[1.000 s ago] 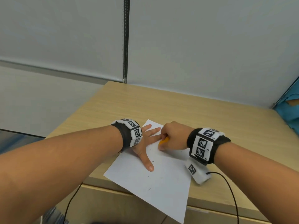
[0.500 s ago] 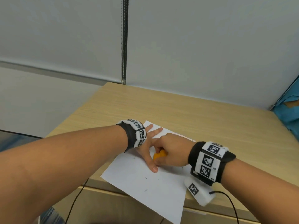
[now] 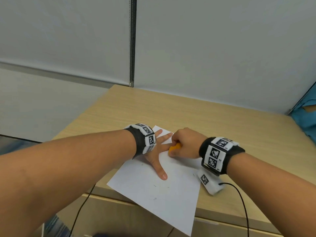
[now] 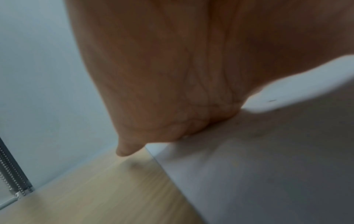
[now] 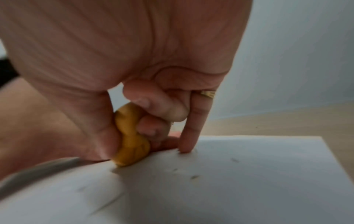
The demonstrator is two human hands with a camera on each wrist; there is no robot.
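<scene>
A white sheet of paper (image 3: 159,189) lies askew on the wooden desk (image 3: 213,120), its near corner hanging over the front edge. My left hand (image 3: 159,151) lies flat on the sheet with fingers spread, holding it down. My right hand (image 3: 184,146) grips a small orange eraser (image 3: 174,148) and presses it onto the paper beside the left fingers. In the right wrist view the orange eraser (image 5: 130,139) sits between thumb and curled fingers, its lower end on the paper (image 5: 229,189). The left wrist view shows only the palm (image 4: 172,75) on the sheet (image 4: 268,166).
Small dark flecks (image 3: 154,185) are scattered over the paper. A white tagged box (image 3: 209,183) with a black cable hangs below my right wrist. A grey wall panel stands behind the desk; something blue (image 3: 306,117) lies at the right edge.
The right hand with the eraser slid toward me over the paper half a second ago and is now back farther away, near the left fingers. The left hand stays flat on the sheet.
</scene>
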